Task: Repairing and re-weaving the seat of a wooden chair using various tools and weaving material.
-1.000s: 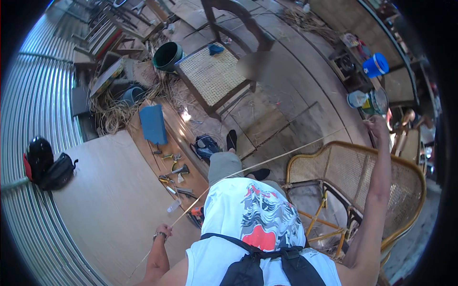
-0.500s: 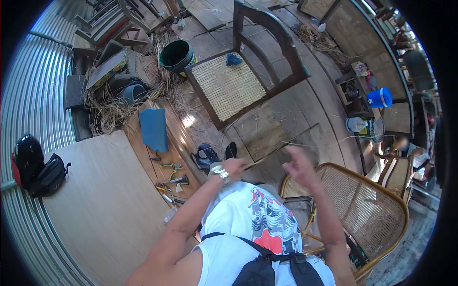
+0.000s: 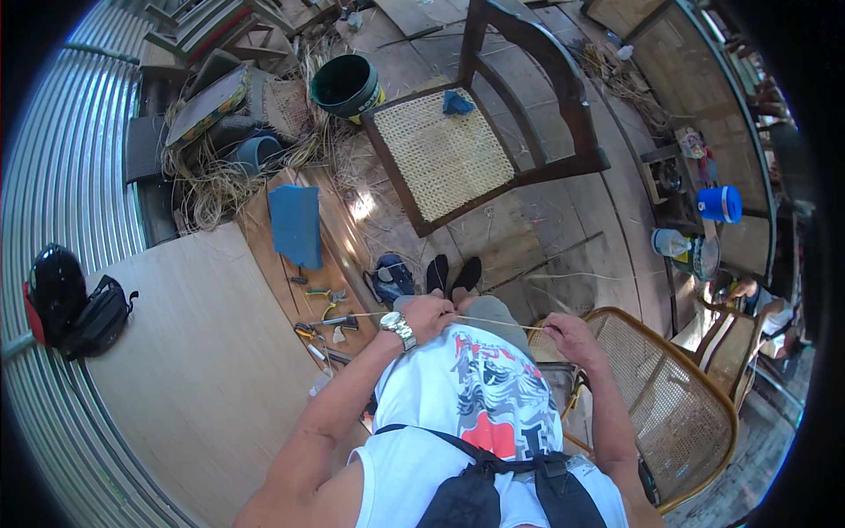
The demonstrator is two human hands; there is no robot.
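A thin pale cane strand (image 3: 497, 323) runs taut between my two hands, just above my lap. My left hand (image 3: 429, 315), with a metal watch on its wrist, pinches the strand's left part, and the strand's tail goes on left over the floor tools. My right hand (image 3: 568, 334) grips the strand's right end. Right under that hand sits a light woven-cane chair (image 3: 678, 405) with a curved rim. My feet in dark socks (image 3: 452, 273) rest on the floor ahead.
A dark wooden chair (image 3: 528, 132) with a woven seat stands ahead, a blue cloth on it. Pliers and small tools (image 3: 321, 321) lie at my left beside a blue pad (image 3: 295, 224). A green bucket (image 3: 346, 84), straw heaps, a plywood sheet (image 3: 189, 361) and a black helmet (image 3: 53, 290) are around.
My right arm, stretched high to the right a second ago, has come down to my lap. My left hand rose from the floor side, and both hands now hold the strand close together.
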